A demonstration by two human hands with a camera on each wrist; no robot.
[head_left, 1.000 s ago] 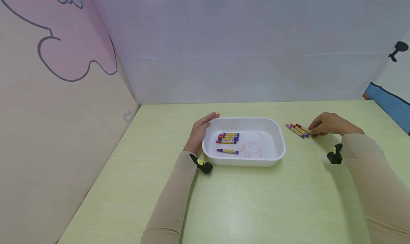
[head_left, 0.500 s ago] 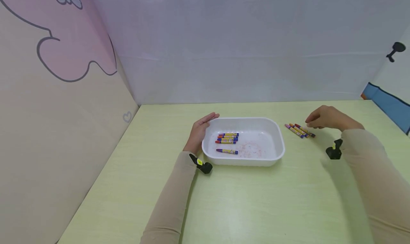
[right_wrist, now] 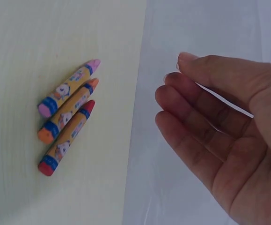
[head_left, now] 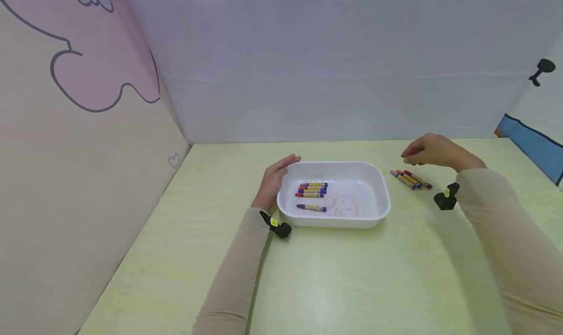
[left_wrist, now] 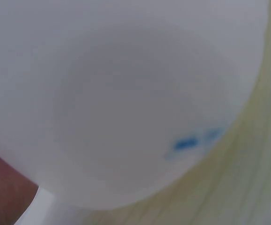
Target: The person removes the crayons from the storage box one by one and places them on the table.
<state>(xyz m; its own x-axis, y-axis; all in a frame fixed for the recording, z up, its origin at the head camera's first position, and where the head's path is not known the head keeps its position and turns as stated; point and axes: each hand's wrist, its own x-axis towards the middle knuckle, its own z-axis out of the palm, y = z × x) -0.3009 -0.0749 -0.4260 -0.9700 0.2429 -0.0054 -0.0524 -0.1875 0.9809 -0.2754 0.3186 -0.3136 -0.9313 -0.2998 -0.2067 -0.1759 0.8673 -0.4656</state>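
Observation:
My left hand (head_left: pixel 271 179) lies against the left end of a white plastic tray (head_left: pixel 336 223), its fingers straight along the outside of the far left corner. Several crayons (head_left: pixel 311 195) lie side by side in the tray's left half, with a purple crayon (head_left: pixel 311 208) apart in front of them. My right hand (head_left: pixel 433 152) hovers past the tray's right end, fingers loosely bent and nothing between them. Beneath it, three crayons rest side by side on the table: a pink crayon (right_wrist: pixel 69 89), an orange crayon (right_wrist: pixel 69 111) and a red crayon (right_wrist: pixel 67 139).
The pale green table (head_left: pixel 343 281) meets a whitish back wall (head_left: pixel 334 81) behind the tray. A printed side wall (head_left: pixel 97 178) rises along the left edge. Reddish specks mark the tray's floor. The left wrist view shows mostly the tray's wall with a blue mark (left_wrist: pixel 186 143).
My right hand has let go of the red crayon beside the other two, lifted, and moved left and back. My left hand and the tray have stayed in place.

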